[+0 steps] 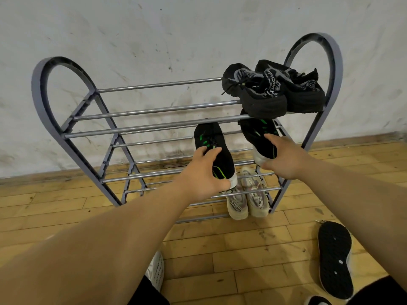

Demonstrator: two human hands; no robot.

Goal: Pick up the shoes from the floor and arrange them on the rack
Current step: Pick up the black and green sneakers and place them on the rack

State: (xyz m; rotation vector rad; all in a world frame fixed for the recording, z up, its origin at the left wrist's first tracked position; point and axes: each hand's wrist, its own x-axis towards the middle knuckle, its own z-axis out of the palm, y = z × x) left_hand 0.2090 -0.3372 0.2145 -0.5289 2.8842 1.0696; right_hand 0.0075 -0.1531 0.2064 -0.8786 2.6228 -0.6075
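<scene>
On the middle shelf of a grey metal rack, two black shoes with green stripes point toward the wall: the left hand curls round the heel of the left shoe, and the right hand grips the heel of the right shoe. A black pair lies at the right end of the rack's top shelf, and a beige pair on its lowest shelf. The rack stands on a worn wooden plank floor against a scuffed white wall; in front of it lie an overturned black shoe and a white shoe.
</scene>
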